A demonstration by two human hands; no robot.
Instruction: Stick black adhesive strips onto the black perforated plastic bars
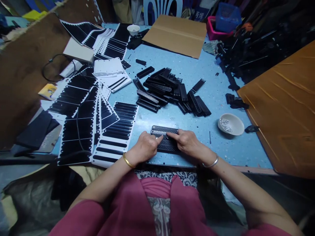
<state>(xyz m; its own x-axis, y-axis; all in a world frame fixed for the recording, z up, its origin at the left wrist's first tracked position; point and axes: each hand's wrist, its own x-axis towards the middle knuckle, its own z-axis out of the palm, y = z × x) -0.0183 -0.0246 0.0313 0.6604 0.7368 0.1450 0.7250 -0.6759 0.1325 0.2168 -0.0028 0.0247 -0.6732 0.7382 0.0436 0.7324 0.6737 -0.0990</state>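
Several black strips with a diamond mesh pattern (168, 144) lie side by side on the table in front of me. My left hand (147, 144) is at their left end, fingers curled, with a fingertip and thumb on a strip. At the right end my right hand (187, 141) is also curled, its index finger stretched onto the same upper strip. The undersides of both hands are hidden. Beyond them is a loose heap of black slotted plastic pieces (169, 86), some with the same mesh on top.
Sheets of black adhesive strips (115, 131) spread across the left side. At right, a white bowl (230, 124) holds small shiny pieces, with a thin dark pin (210, 137) beside it. Flat cardboard (177, 34) lies at the back; a brown panel (283, 111) borders the right edge.
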